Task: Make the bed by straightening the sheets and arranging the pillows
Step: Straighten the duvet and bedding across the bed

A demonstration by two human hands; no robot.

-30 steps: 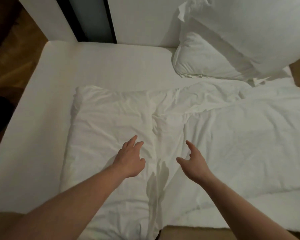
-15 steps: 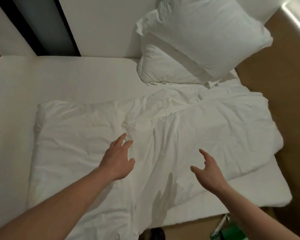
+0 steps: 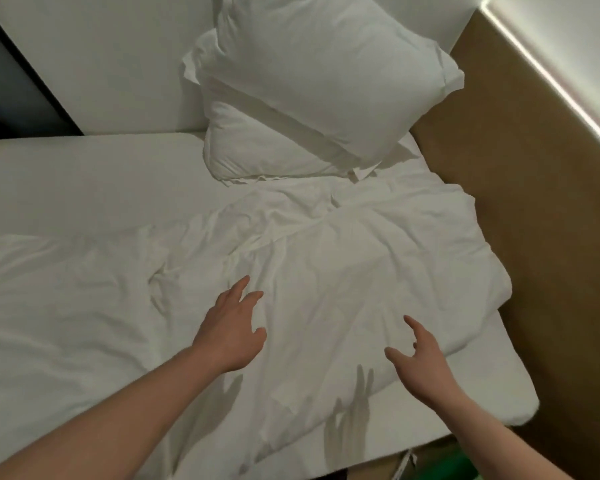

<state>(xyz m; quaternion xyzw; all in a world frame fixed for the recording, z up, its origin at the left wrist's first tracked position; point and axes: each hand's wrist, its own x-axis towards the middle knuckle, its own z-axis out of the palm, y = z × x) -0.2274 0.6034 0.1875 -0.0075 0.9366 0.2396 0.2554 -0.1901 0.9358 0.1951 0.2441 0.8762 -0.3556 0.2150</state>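
Note:
A rumpled white duvet lies across the near half of the bed, creased and bunched toward the middle. Two white pillows are stacked at the far right corner: the upper pillow leans on the lower pillow. My left hand hovers over the duvet's middle with fingers spread, holding nothing. My right hand hovers over the duvet's near right part, fingers apart and empty. Both hands cast shadows on the cloth.
The bare white mattress sheet shows at the far left and along the right edge. A brown wall panel runs close along the bed's right side, with a light strip above. A green object lies on the floor near the bed's corner.
The view has swung to the right, bringing the pillows and the right wall into sight. Both hands have moved right over the duvet, still open and empty.

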